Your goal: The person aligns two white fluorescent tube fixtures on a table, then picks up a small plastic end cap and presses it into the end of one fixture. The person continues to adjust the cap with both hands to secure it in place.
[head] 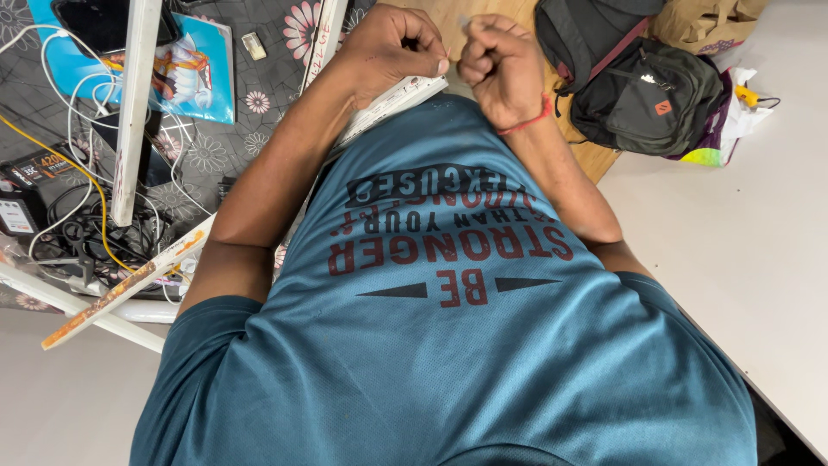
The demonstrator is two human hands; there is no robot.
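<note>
From here my teal shirt hides most of the white strip, whose long axis slants from lower left to upper right. My left hand pinches its upper end, fingers curled tight; my right hand is fisted just beside it, contents indiscernible.

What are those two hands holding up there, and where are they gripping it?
Both hands are closed. The left hand pinches one end of a long white strip; what the right hand holds cannot be told.
</note>
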